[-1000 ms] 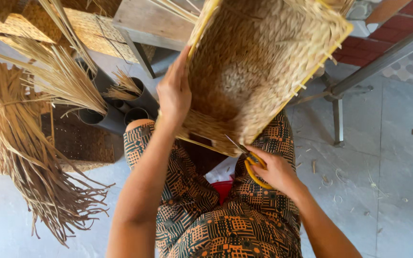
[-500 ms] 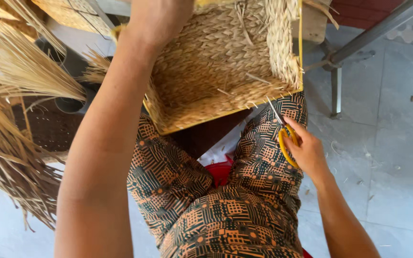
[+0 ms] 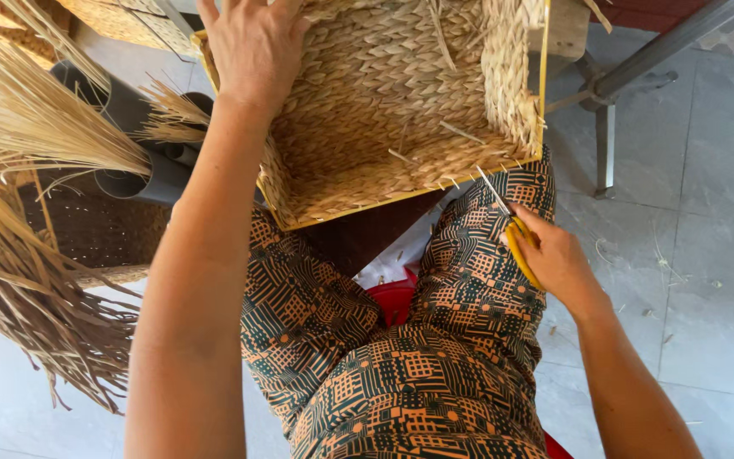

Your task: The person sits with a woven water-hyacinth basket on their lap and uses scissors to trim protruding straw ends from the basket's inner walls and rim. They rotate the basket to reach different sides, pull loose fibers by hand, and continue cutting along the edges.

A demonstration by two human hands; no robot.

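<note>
While we look down at our lap, we see the woven basket [image 3: 384, 110] resting on our knees with its open side turned toward us, so that its inside floor and walls show. Our left hand [image 3: 252, 51] lies flat on the basket's left wall near the upper rim, fingers spread and not closed around anything. Our right hand [image 3: 554, 259] is just under the basket's lower right corner, closed around yellow-handled scissors [image 3: 516, 238]; the thin blades point up to the rim edge, where short straw ends stick out. A yellow frame line runs along the bottom and right edges of the basket. To the left, bundles of dry straw [image 3: 27, 212] and grey pipes [image 3: 142, 161] stand near, so there is little room on that side. To the right, the grey tiled floor [image 3: 707, 255] is open, with only a metal table leg [image 3: 605, 144] behind.
</note>
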